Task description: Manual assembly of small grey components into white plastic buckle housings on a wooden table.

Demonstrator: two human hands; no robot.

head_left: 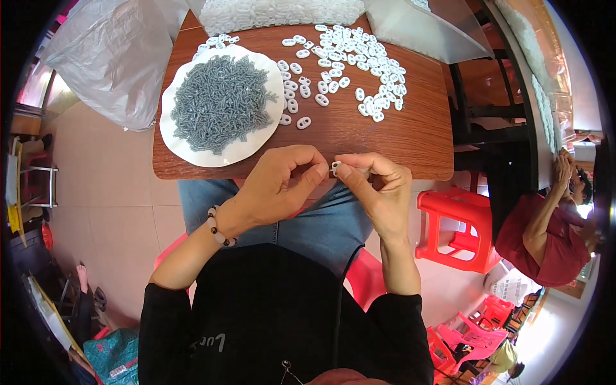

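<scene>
In front of me, over the near edge of the brown table, my two hands meet. My right hand pinches a small white oval plastic piece with holes between thumb and fingers. Close beside it, the thumb and index finger of my left hand are pressed together; anything between them is too small to make out. On the table's left stands a white scalloped plate heaped with small grey-blue pieces. Loose white two-holed pieces lie scattered right of the plate and toward the back.
A pile of white pieces lies at the table's far edge, beside a pale bin or tray. A big whitish plastic bag stands at the left. To the right are a red plastic stool and another person in dark red.
</scene>
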